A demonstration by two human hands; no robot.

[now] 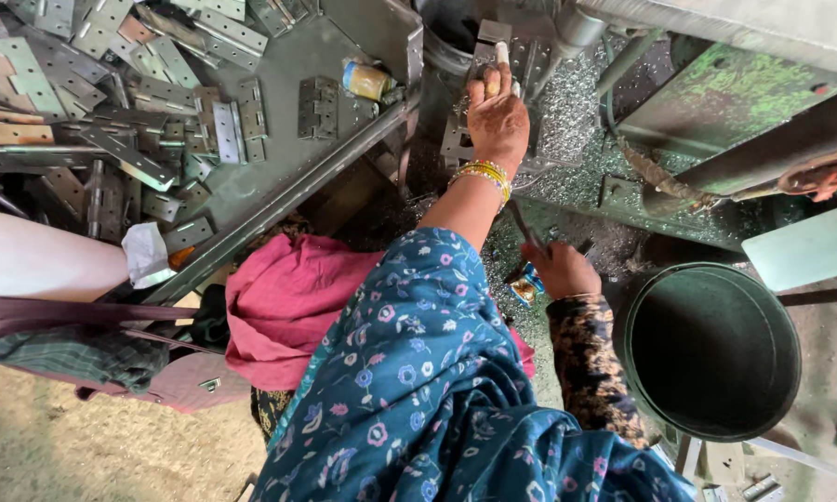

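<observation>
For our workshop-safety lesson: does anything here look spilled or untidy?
Yes. Metal shavings lie strewn over the machine bed beside the left hand, and hinges sit in a jumbled heap on the tray instead of stacked.

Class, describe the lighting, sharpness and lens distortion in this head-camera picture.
Head view: soft, even daylight with no hard shadows; mild sheen on the grey metal hinge plates; the dark green round bucket has a shaded interior; left hand and right hand are sharp; edges bend slightly from the wide lens.
</observation>
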